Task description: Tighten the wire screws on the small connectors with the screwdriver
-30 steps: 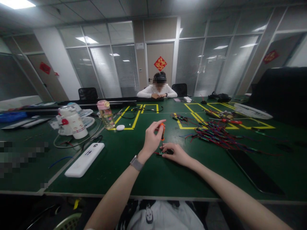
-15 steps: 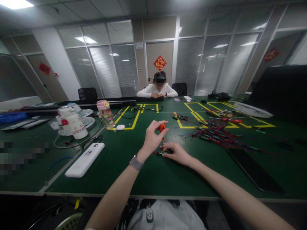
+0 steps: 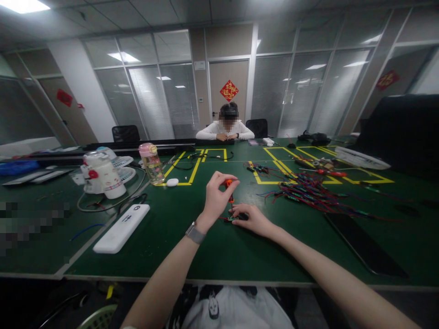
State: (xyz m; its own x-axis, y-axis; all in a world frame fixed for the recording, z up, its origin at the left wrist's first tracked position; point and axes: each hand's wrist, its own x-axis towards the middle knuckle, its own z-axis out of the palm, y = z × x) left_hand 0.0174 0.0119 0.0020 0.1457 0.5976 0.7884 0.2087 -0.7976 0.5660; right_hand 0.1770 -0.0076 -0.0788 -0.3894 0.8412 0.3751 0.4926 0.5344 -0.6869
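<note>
My left hand (image 3: 216, 197), with a watch on its wrist, pinches the orange handle of a small screwdriver (image 3: 229, 187) held upright. The tip points down at a small dark electronic part (image 3: 232, 218) with red and green wires on the green table (image 3: 212, 246). My right hand (image 3: 253, 219) lies on the table with its fingers pressed on that part, holding it down. Most of the part is hidden under the fingers.
A heap of coloured wired parts (image 3: 308, 191) lies to the right, a dark flat slab (image 3: 363, 246) nearer the edge. A white power bank (image 3: 121, 227), a white jug (image 3: 103, 174) and a pink-capped bottle (image 3: 151, 162) stand left. A person (image 3: 225, 128) sits across the table.
My left fingers have shifted around the screwdriver handle, closing further over its top. My right hand stays on the part.
</note>
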